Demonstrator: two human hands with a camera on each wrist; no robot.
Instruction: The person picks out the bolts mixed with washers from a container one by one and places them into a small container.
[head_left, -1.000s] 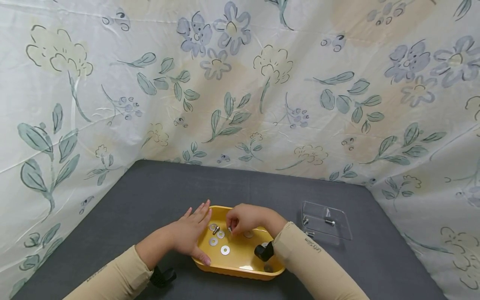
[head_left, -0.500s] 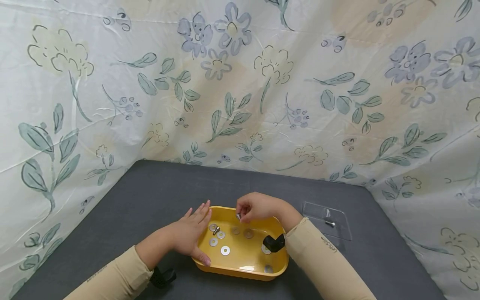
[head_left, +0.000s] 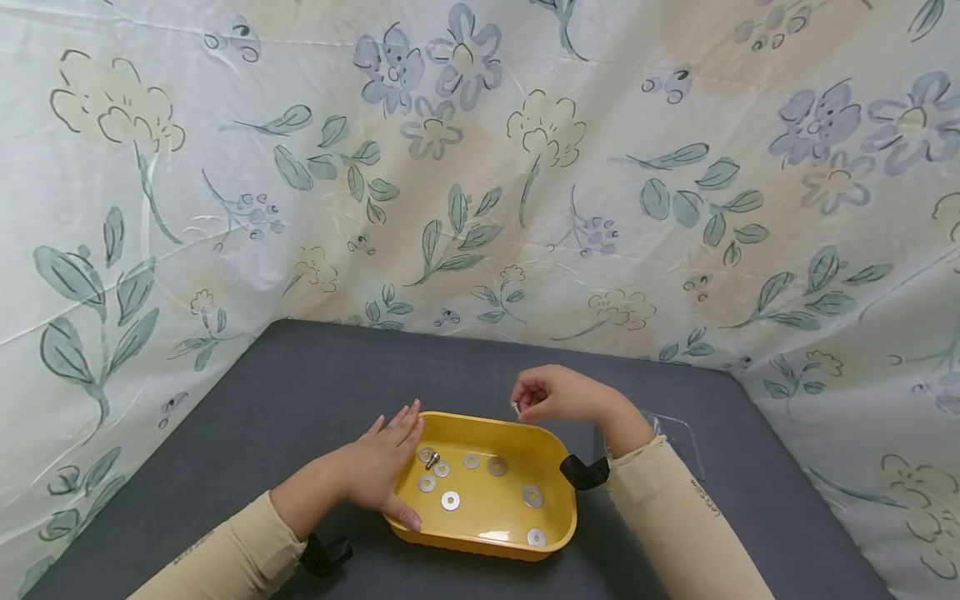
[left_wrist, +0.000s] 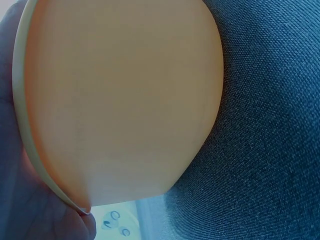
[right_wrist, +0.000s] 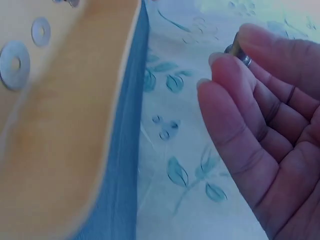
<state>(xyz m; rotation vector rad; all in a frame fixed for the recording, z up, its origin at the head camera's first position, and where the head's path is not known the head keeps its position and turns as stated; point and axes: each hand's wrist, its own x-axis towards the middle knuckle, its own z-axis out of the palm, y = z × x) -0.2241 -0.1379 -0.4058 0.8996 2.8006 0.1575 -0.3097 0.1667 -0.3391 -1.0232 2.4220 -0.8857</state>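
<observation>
A yellow tray (head_left: pixel 491 515) lies on the table with several flat metal washers (head_left: pixel 450 501) and one bolt (head_left: pixel 432 460) inside. My left hand (head_left: pixel 375 475) rests over the tray's left rim, fingers straight and spread. In the left wrist view that hand lies along the rim of the tray (left_wrist: pixel 125 100). Beyond the tray's back right edge, my right hand (head_left: pixel 562 395) pinches a small metal bolt (head_left: pixel 516 407) between thumb and forefinger. The right wrist view shows the bolt (right_wrist: pixel 239 54) at the fingertips, partly covered by them.
A clear plastic lid or shallow box (head_left: pixel 682 433) sits to the right, mostly hidden behind the right forearm. Dark grey cloth covers the table (head_left: pixel 337 375). A floral curtain (head_left: pixel 480 167) hangs around its back and sides.
My right hand has lifted the bolt out of the tray and moved right and away, past the back rim. The forearm now covers much of the clear container. My left hand has stayed put.
</observation>
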